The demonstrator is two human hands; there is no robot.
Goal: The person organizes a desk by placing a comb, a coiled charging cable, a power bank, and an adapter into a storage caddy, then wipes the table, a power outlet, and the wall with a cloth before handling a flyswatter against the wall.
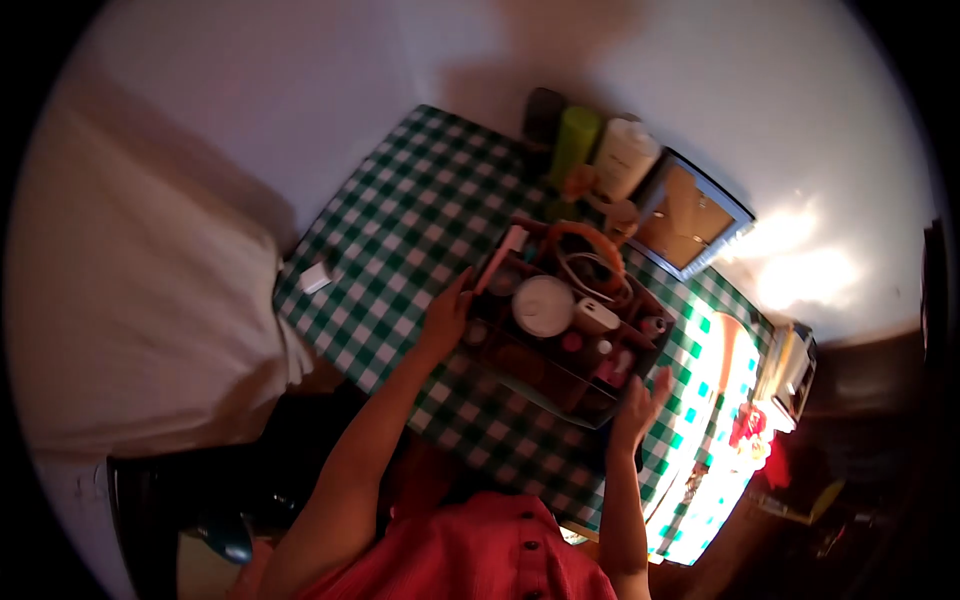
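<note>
A dark compartment organizer box (pixel 530 372) sits at the middle of the checkered table, turned at an angle to it. My left hand (pixel 447 315) lies along its left side, fingers against the wall. At the right front corner, my right hand (pixel 637 410) presses on the other side, some fingertips sticking out past the edge. Inside the box are a round white-lidded jar (pixel 543 306), a small white case (pixel 597 316), an orange looped item (pixel 590 240), a pale cable (pixel 585 278) and several small bottles. Shadow hides the undersides of my hands.
The green-and-white checkered cloth (pixel 400 210) covers the table. At the back stand a green bottle (pixel 575 145), a white bottle (pixel 626 160) and a framed panel (pixel 688 218). A small white block (pixel 315 278) lies left; red flowers (pixel 748 428) are at right in bright light.
</note>
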